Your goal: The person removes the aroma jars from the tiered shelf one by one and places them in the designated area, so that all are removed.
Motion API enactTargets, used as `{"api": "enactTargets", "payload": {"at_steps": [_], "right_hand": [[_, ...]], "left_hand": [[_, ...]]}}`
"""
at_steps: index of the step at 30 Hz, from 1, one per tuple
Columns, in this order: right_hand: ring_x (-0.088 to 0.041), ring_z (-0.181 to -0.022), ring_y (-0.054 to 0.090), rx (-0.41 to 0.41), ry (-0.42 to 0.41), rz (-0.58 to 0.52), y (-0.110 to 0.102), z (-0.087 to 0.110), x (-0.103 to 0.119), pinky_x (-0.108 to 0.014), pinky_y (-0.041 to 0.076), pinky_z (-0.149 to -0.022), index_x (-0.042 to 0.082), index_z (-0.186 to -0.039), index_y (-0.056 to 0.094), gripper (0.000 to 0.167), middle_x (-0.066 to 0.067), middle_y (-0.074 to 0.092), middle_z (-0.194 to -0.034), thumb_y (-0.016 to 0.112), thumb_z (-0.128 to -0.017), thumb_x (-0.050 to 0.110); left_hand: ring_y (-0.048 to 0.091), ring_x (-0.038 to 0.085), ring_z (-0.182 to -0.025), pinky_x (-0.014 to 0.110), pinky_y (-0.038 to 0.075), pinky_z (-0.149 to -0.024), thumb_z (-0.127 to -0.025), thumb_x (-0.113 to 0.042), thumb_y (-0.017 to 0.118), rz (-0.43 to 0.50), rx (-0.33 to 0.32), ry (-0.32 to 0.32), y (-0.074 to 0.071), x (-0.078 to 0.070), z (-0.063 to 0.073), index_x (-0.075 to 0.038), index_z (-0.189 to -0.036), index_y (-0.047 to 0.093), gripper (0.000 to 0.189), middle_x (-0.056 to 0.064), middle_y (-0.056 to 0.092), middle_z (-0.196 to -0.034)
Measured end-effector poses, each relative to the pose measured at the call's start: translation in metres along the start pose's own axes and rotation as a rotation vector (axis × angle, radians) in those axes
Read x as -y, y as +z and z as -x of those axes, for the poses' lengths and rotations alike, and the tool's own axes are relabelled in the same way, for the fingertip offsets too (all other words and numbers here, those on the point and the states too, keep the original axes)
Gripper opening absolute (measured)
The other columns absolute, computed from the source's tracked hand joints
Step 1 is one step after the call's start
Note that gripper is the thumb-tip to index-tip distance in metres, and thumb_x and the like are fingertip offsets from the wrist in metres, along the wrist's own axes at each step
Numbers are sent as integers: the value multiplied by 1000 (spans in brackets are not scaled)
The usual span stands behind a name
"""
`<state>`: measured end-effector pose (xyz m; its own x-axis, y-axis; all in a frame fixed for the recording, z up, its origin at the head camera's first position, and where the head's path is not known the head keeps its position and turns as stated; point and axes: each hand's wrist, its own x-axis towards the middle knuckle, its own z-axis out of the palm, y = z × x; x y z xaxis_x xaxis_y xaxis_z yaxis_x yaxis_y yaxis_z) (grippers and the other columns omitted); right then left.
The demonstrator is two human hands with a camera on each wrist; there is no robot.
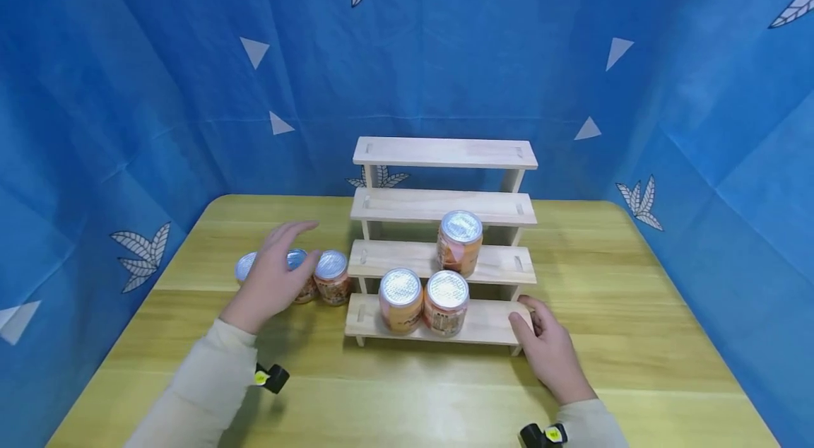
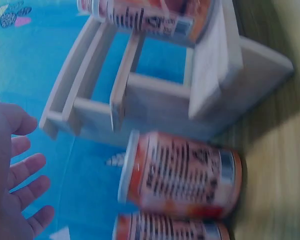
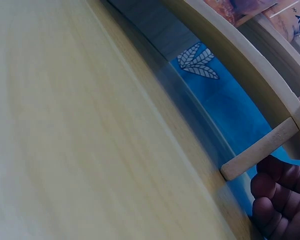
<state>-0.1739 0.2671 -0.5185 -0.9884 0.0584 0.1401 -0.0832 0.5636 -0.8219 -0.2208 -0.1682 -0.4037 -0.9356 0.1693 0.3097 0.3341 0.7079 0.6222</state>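
A stepped wooden display rack (image 1: 445, 152) stands on the table. My right hand (image 1: 552, 350) grips the right end of its lowest step, thumb on top; in the right wrist view, curled fingers (image 3: 277, 200) lie beside the rack's leg. Two jars with silvery lids, a left one (image 1: 401, 301) and a right one (image 1: 446, 303), sit on that step. Another jar (image 1: 460, 243) is on the second step. My left hand (image 1: 275, 278), fingers extended and thumb apart, is over a group of jars (image 1: 332, 278) left of the rack, partly hiding them. It holds nothing.
The wooden table (image 1: 413, 398) has rounded back corners. Blue cloth (image 1: 445, 66) with leaf and triangle prints hangs behind it and along both sides. A small black camera is strapped on each wrist, the left one (image 1: 273, 378) and the right one (image 1: 540, 435).
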Motion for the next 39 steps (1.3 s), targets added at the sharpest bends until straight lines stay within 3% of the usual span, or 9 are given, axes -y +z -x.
{"api": "enactTargets", "payload": {"at_steps": [5,12,16,27,35,39], "right_hand": [[-9,-55,32,-1,-3,-7,2,-2,-1,-29,34,-50,10,-134,58,40,1,32,-70,59,-103,35],[-9,-53,31,-2,2,-4,1,2,-2,-29,33,-48,10,-133,58,40,1,32,-69,59,-103,35],[-9,-53,31,-3,1,-10,1,4,-4,-28,34,-49,9,-132,59,38,2,32,-69,60,-103,34],[-10,-54,33,8,6,-21,0,-2,-2,-28,34,-50,12,-134,58,41,1,33,-70,60,-102,38],[-10,-50,33,31,16,-48,1,-1,-4,-28,35,-48,13,-134,58,41,1,34,-67,59,-103,39],[-10,-51,33,19,15,-34,0,-1,-5,-28,35,-48,12,-134,58,41,1,34,-67,59,-103,39]], "left_hand": [[42,35,-136,61,36,-108,-101,-30,60,-2,60,36,11,-18,-11,-12,-148,48,52,11,47,-150],[36,32,-144,60,30,-114,-101,-29,61,22,162,117,34,-37,-24,-15,-151,44,55,7,46,-152],[42,28,-139,56,37,-111,-100,-29,62,39,213,155,47,-49,-29,-16,-152,43,57,5,49,-148],[38,25,-143,51,32,-116,-99,-36,63,21,294,198,62,-82,-53,-16,-156,35,67,3,46,-152],[32,26,-147,53,31,-116,-98,-40,64,22,371,202,73,-98,-61,-24,-161,25,76,1,39,-158],[35,25,-145,52,34,-115,-97,-40,66,31,394,205,79,-104,-66,-25,-162,24,79,-1,39,-158]]}}
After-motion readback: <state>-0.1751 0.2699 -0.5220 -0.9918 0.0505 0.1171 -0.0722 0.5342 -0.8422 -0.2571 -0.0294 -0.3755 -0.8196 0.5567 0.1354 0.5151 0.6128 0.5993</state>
